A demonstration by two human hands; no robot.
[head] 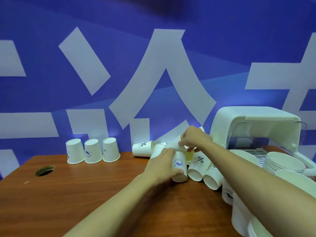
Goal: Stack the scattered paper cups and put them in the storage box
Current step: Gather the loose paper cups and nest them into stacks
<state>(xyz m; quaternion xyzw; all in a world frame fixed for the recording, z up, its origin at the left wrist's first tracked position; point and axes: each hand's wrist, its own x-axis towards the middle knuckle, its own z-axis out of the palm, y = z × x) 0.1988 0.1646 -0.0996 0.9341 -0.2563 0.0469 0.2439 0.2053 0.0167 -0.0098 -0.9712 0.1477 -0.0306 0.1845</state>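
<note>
White paper cups lie scattered on a brown wooden table. My left hand grips a cup with a blue whale logo, held mouth down and tilted. My right hand pinches the rim of another cup just behind it. Two cups marked "%" lie on their sides under my right forearm. One more "%" cup lies on its side to the left. Three cups stand upside down at the back left. The white storage box stands open at the right.
A round cable hole sits in the table at the left. Stacked white dishes lie in front of the box, and more cups and stacked ware crowd the lower right corner. A blue wall with white lettering rises directly behind the table.
</note>
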